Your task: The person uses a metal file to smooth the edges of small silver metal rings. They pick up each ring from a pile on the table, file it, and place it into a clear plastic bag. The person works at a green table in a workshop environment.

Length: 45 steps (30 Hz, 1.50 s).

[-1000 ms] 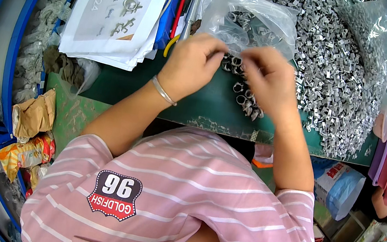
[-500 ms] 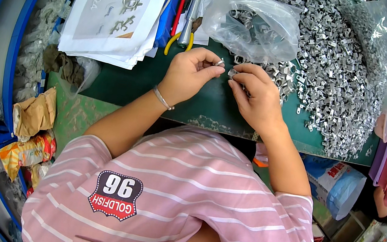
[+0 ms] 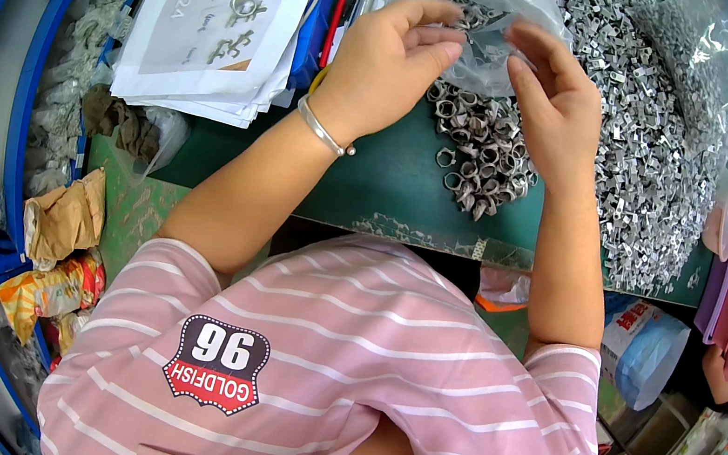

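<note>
Both hands are raised over the mouth of a clear plastic bag (image 3: 490, 75) that holds metal ring-shaped clamps. My left hand (image 3: 379, 65) is at the bag's left side, its fingers loosely curved and apart from the thumb; nothing shows between them. On the bag's right side, my right hand (image 3: 558, 111) has its fingers and thumb spread, slightly blurred at the tips, with nothing visible in it. A pile of small metal rings (image 3: 487, 157) lies on the green table just below the bag, left of my right wrist.
A large heap of small bent metal pieces (image 3: 646, 166) covers the right of the green table (image 3: 347, 183). At left lie stacked printed sheets (image 3: 200, 33), beside a red pencil (image 3: 334, 25) and a blue tray (image 3: 314, 41). Blue shelving (image 3: 25, 83) stands far left.
Both hands have moved up and apart, from close together near the table's front to over the bag. The small metal piece at the left fingertips is no longer seen there. The ring pile is uncovered.
</note>
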Tool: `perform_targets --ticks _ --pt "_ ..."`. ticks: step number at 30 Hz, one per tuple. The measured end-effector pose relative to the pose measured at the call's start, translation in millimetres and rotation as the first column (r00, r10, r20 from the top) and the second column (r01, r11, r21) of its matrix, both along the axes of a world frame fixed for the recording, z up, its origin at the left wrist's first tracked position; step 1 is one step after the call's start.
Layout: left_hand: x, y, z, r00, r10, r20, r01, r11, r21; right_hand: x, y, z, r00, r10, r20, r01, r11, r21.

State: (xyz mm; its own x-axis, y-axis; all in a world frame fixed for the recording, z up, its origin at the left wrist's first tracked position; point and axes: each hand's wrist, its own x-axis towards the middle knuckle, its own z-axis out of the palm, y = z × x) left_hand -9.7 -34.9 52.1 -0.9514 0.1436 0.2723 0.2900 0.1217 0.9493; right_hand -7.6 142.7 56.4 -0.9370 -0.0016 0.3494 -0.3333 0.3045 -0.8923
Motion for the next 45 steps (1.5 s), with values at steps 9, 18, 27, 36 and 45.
perform_targets --ticks 9,18,27,36,45 --pt "33.3 10.2 -48.5 0.956 -0.115 -0.269 -0.057 0.828 -0.557 44.8 0.7 -27.9 0.99 0.051 -0.128 0.052 0.724 0.688" --pt "48.2 1.5 -57.8 0.967 -0.17 0.191 0.174 0.985 -0.002 54.2 4.8 -31.1 0.987 0.09 -0.131 -0.019 0.884 0.468" --pt "55.1 -8.4 -41.7 0.679 -0.468 0.566 -0.018 0.759 0.65 74.7 -0.3 -26.2 0.873 0.318 0.369 -0.015 0.775 -0.632" --pt "17.0 6.1 -10.8 0.838 -0.239 0.491 -0.112 0.805 0.583 25.1 -9.6 -2.8 0.938 0.118 0.326 -0.015 0.953 -0.302" --pt "0.5 11.1 -1.8 0.851 -0.189 0.491 -0.133 0.826 0.548 0.3 -1.4 -9.7 0.984 0.111 0.137 -0.101 0.992 -0.078"
